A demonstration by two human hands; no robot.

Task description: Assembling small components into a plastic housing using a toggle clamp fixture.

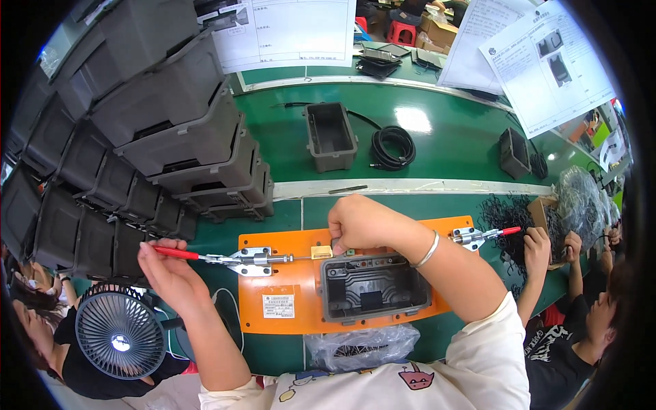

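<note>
A grey plastic box [376, 301] lies open side up on an orange fixture plate [256, 287]. My left hand [171, 277] is closed round the end of the red handle [176, 253] of the toggle clamp [254, 260] at the plate's left. The clamp's rod points at a brass-coloured block [321, 252] beside the box's far left corner. My right hand [362, 224] reaches across to that corner, its fingers bent together and pointing down; what they hold, if anything, is hidden. A second toggle clamp [471, 237] with a red handle sits at the plate's right end.
Tall stacks of grey boxes [184, 137] rise at the left, above a fan [121, 331]. Further back lie another box [331, 137] and a coiled black cable [393, 147]. Loose black parts [506, 219] lie at right, near co-workers' hands. A plastic bag [362, 347] lies before me.
</note>
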